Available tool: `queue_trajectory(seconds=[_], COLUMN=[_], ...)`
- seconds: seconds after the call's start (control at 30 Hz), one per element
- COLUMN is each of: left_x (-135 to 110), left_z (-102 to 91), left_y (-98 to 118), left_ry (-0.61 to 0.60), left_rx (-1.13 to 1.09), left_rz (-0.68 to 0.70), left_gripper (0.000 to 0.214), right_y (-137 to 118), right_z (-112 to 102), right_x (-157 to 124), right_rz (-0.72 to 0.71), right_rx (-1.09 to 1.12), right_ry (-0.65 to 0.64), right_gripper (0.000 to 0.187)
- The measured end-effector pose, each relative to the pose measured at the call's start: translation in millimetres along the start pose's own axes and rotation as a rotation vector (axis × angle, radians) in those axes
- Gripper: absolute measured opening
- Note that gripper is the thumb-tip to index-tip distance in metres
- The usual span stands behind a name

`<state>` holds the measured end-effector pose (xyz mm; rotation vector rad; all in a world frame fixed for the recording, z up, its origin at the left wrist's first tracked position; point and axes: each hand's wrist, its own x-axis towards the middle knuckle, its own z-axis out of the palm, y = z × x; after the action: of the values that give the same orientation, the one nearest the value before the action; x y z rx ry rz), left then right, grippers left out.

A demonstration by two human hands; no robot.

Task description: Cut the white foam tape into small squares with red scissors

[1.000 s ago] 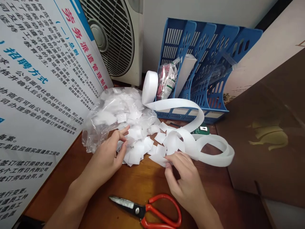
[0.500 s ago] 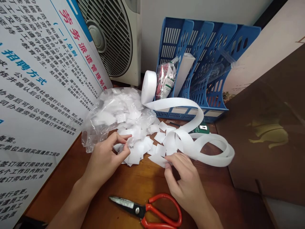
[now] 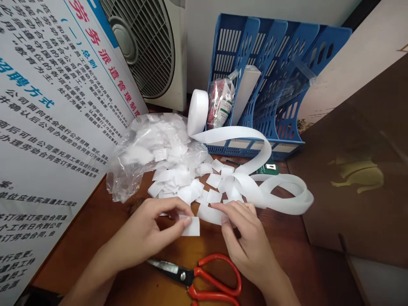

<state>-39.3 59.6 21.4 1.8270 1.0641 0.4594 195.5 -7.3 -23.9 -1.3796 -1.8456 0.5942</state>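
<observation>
My left hand (image 3: 149, 231) pinches a small white cut square (image 3: 191, 227) between thumb and fingers, just above the brown table (image 3: 287, 255). My right hand (image 3: 245, 242) rests beside it, its fingertips holding down the free end of a long white tape strip (image 3: 280, 199). The strip loops back to a white roll (image 3: 197, 111) standing on edge. A pile of cut white squares (image 3: 181, 178) lies just beyond both hands. It spills from a clear plastic bag (image 3: 143, 153).
Red-handled scissors (image 3: 207, 278) lie shut near the table's front edge, below my hands. A blue file rack (image 3: 270, 76) holding a packet stands at the back. A fan (image 3: 143, 46) and a printed poster board (image 3: 47, 127) are at the left, a brown board (image 3: 360, 170) at the right.
My left hand has drawn back from the pile toward me with one white square in its fingers. My right hand has stayed on the strip's end.
</observation>
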Motion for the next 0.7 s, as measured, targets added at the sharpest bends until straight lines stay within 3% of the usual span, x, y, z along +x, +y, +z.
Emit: queue_trajectory(seconds=[0.23, 0.4, 0.5, 0.7], left_x=[0.3, 6.7, 8.0, 6.3], left_z=[27.8, 36.8, 41.2, 50.0], left_y=[2.9, -0.5, -0.6, 0.5], left_ry=[0.026, -0.078, -0.068, -0.009], left_rx=[-0.105, -0.276, -0.317, -0.503], left_rz=[-0.004, -0.072, -0.123, -0.212], left_gripper=[0.008, 0.005, 0.004, 0.032], right_y=[-7.7, -11.1, -12.2, -10.7], right_z=[-3.6, -6.5, -7.1, -4.9], right_x=[3.1, 1.3, 0.4, 1.0], right_rz=[-0.052, -0.065, -0.034, -0.006], right_rx=[0.039, 0.07, 0.074, 0.094], right_ry=[-0.094, -0.088, -0.088, -0.013], right_gripper=[0.035, 0.032, 0.025, 0.016])
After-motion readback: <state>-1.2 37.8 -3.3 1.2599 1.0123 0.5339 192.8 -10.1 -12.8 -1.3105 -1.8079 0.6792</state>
